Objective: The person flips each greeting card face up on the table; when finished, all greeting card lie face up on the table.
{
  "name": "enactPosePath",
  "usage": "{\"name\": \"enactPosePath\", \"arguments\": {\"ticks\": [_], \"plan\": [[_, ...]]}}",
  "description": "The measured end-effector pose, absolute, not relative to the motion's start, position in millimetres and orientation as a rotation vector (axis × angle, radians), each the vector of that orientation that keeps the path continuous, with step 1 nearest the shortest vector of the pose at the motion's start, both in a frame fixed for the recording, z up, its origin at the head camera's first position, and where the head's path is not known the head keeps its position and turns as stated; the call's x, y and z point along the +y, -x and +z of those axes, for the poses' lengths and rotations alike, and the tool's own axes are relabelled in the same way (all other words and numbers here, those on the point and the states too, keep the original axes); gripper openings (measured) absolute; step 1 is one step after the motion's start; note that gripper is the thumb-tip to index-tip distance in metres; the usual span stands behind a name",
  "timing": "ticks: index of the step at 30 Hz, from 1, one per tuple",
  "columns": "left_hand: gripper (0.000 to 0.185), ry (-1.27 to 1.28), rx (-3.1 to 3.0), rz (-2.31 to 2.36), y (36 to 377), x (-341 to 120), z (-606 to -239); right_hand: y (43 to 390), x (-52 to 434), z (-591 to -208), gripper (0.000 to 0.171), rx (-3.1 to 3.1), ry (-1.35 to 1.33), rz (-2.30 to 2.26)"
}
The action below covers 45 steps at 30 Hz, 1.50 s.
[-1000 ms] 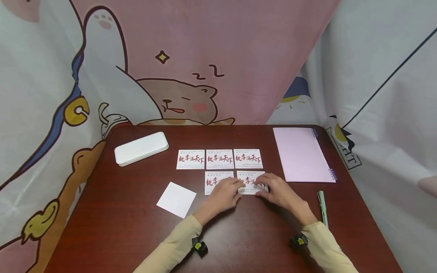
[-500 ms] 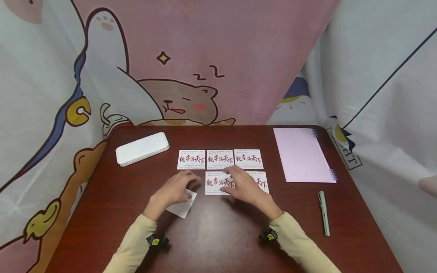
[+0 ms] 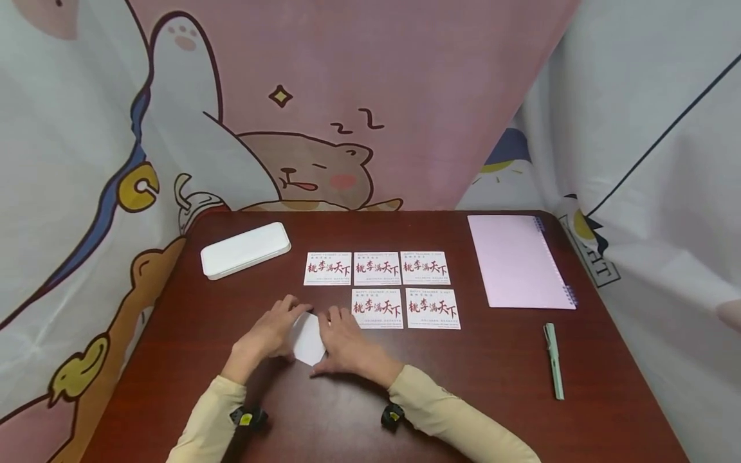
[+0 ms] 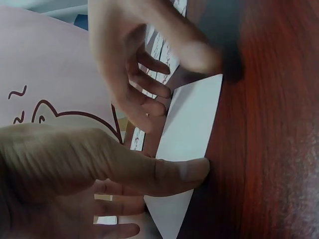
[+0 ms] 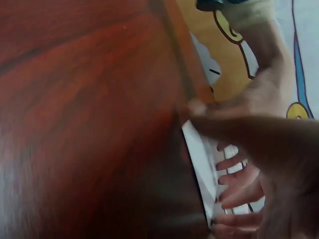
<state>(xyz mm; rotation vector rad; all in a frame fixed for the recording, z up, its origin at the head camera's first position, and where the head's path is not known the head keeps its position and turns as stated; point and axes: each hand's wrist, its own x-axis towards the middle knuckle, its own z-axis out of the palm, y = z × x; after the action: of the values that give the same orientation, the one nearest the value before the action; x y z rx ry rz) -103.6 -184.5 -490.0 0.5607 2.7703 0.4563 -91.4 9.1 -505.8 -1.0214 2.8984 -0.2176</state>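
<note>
Both hands at the near-centre of the dark reddish-brown wooden tabletop (image 3: 463, 386), meeting over a blank white square paper card (image 3: 307, 339) that lies turned corner-on, diamond-wise. Left hand (image 3: 269, 334) at the card's 9 o'clock edge, fingers curled over it, thumb tip pressed flat on the paper in the left wrist view. Right hand (image 3: 346, 342) at the 3 o'clock edge, fingers bent onto the card, thumb along its near side; together they pinch the card from both flanks. Card's near corner pokes out free at 6 o'clock. Just off at 2 o'clock, five white rectangular printed cards with red and black brush lettering (image 3: 377, 268), three in a far row, two in a near row, edges nearly touching; the near row's left card (image 3: 377, 308) sits just beside the right hand's fingertips. White rounded flat case (image 3: 246, 250) at 11 o'clock, well apart. Pale pink spiral-bound notebook (image 3: 518, 261) at 2 o'clock near the tabletop's right edge; pale green pen (image 3: 553, 360) at 3 o'clock. Bare wood between the hands and the near edge.
</note>
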Motion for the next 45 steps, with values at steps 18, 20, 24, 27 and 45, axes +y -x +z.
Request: {"name": "enactPosePath", "arguments": {"ticks": [18, 20, 24, 27, 45], "plan": [[0.096, -0.570, 2.807, 0.510, 107.2, -189.9, -492.8, 103.1, -2.9, -510.3, 0.092, 2.881, 0.812, -0.400], [0.093, -0.550, 2.805, 0.508, 108.1, -190.6, -493.3, 104.0, -2.1, -509.4, 0.088, 2.883, 0.839, -0.439], [0.073, -0.519, 2.820, 0.547, 110.1, -191.8, -492.6, 105.5, 2.1, -507.1, 0.073, 2.905, 0.902, -0.565], [0.051, -0.547, 2.877, 0.641, 111.7, -193.1, -489.3, 107.3, 6.2, -505.8, 0.060, 2.933, 0.952, -0.681], [0.018, -0.857, 3.066, 0.876, 103.3, -200.7, -480.2, 111.9, 29.0, -501.7, 0.008, 3.160, 1.329, -0.906]]}}
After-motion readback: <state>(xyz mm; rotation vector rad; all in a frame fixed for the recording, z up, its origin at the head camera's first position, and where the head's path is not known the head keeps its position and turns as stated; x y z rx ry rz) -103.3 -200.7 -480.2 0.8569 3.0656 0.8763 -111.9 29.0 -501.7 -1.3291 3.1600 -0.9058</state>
